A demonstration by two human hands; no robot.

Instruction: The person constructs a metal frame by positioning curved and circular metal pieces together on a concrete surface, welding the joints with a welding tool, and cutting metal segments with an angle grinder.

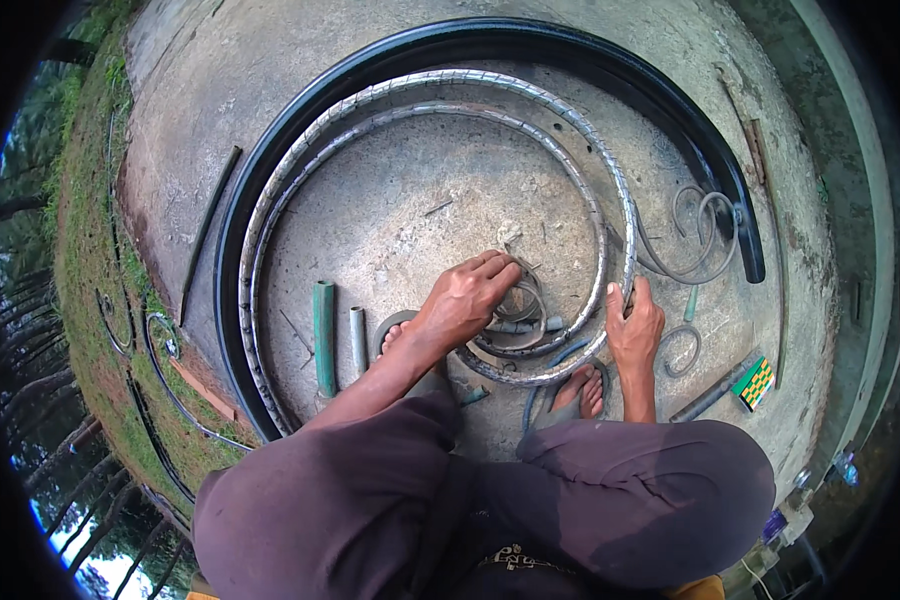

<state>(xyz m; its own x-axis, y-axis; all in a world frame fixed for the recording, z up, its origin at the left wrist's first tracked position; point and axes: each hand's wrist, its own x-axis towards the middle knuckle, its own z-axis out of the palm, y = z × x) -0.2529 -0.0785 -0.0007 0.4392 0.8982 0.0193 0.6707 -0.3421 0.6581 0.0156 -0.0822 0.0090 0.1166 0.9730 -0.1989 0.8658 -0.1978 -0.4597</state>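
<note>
Two hands work a spiral metal strip (610, 190) lying flat on the concrete floor (420, 200), curling from far left round to near centre. Left hand (467, 297) rests half-curled, fingers on small wire coils (522, 305) at the spiral's centre. Right hand (634, 330) closes around the strip's right side.

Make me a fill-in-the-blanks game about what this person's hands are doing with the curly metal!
1. The right hand grips the spiral metal strip on its ____ side.
2. The left hand rests at the ____ of the spiral.
3. The short pipe lying left of the left hand is ____ in colour.
4. The person's feet wear ____.

Missing words: right; centre; green; sandals
</note>
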